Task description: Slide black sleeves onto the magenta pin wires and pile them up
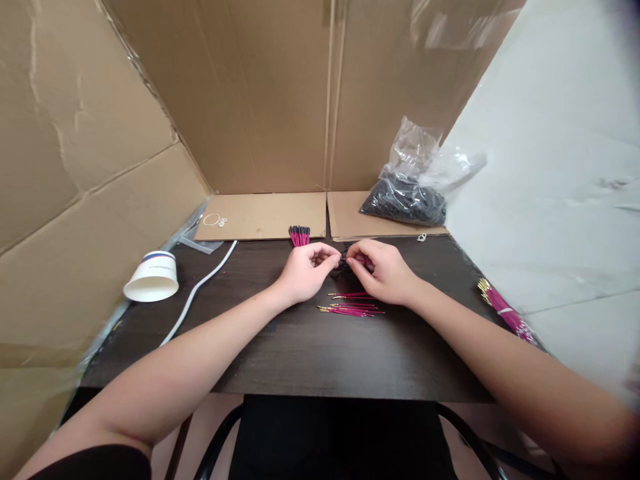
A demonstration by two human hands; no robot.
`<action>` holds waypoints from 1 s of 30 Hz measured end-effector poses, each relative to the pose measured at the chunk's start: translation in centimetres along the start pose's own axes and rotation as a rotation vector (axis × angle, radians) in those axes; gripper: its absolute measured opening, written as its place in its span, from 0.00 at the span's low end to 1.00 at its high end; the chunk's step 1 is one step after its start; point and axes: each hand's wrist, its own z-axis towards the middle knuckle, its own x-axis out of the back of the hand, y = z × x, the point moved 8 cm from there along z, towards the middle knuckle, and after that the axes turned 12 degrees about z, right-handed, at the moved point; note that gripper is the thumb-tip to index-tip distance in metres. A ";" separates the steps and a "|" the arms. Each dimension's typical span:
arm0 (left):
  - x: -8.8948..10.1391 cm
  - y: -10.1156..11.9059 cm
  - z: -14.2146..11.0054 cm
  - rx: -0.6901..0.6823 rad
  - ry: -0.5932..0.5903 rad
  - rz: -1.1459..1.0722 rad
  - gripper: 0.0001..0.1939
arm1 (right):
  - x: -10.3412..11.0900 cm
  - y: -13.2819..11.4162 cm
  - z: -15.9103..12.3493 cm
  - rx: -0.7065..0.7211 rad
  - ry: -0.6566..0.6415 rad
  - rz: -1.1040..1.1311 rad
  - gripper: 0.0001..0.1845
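Over the middle of the table, my left hand (309,272) and my right hand (383,270) meet almost fingertip to fingertip, both pinched. A thin magenta wire (346,259) shows at the fingertips of my right hand. Whatever my left thumb and forefinger grip is too small to make out, with a dark bit at their tips. Small black sleeves (342,272) lie in a loose pile just under the hands. Nearer to me are several loose magenta wires (353,309) with gold tips. Behind my left hand stands a bunch of magenta wires with black ends (299,235).
A clear bag of black pieces (407,200) rests at the back right on a cardboard sheet (345,217). Rubber-banded magenta wires (505,310) lie at the right edge. On the left are a tipped paper cup (153,277) and a grey cable (197,290). Cardboard walls (260,93) enclose the table.
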 end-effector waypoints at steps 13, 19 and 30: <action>-0.2 0.9 -0.6 -0.025 -0.034 0.004 0.18 | 1.0 0.0 -0.1 -0.110 0.193 0.150 0.08; -0.7 1.2 -1.1 -0.044 -0.091 0.113 0.20 | -0.2 1.7 -0.3 -0.317 0.197 0.483 0.15; 2.1 1.3 -0.5 -0.016 0.118 0.457 0.10 | -0.2 2.5 -0.6 -0.333 0.179 0.360 0.14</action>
